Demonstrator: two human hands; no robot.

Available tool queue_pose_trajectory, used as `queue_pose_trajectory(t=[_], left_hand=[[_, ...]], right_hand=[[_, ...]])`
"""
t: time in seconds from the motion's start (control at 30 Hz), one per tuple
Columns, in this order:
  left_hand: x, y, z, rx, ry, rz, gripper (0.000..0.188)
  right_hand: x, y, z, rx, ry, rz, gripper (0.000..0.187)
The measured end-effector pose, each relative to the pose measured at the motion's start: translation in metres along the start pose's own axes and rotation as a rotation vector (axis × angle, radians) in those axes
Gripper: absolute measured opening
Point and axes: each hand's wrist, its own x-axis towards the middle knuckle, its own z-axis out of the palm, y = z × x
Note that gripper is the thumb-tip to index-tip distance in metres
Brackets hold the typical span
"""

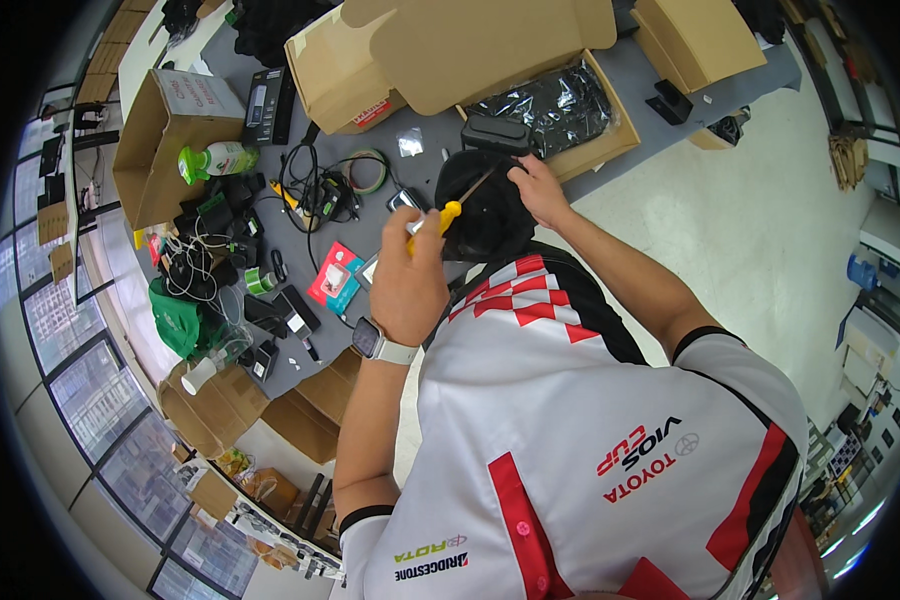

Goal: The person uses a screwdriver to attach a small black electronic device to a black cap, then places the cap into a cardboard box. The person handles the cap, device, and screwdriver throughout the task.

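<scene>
My left hand [411,285], with a watch [372,343] on its wrist, is closed round a screwdriver with a yellow handle [448,216]. Its thin shaft [477,187] slants up and to the right over a black, bowl-shaped item [505,222], which looks like a cap; the exact kind I cannot tell. On the far right rim of that item, the fingers of my right hand [542,196] grip the edge. Whether the screwdriver's tip touches the black item is unclear.
On the grey table [595,180] lie black cables [310,190], a tape roll [367,170], a red and blue packet [337,280] and a green spray bottle [217,161]. An opened cardboard box [610,140] holds something in black plastic. Another carton [340,75] stands beside it.
</scene>
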Motion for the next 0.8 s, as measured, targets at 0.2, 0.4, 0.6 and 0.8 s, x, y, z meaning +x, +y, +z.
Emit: queue_pose_trajectory(t=[0.2,0.4,0.6,0.8], left_hand=[[-0.011,0.001,0.001,0.105,-0.073,-0.019,0.03],[-0.017,0.004,0.003,0.243,-0.146,-0.278,0.034],[-0.012,-0.006,0.004,0.145,-0.001,-0.054,0.04],[-0.022,-0.002,-0.002,0.291,-0.296,-0.4,0.04]], right_hand=[[-0.001,-0.007,0.003,-0.167,0.042,-0.111,0.041],[-0.006,-0.032,0.006,-0.378,0.051,-0.122,0.041],[-0.01,-0.04,0.013,-0.341,0.066,-0.131,0.041],[-0.008,-0.035,0.007,-0.412,0.056,-0.168,0.041]])
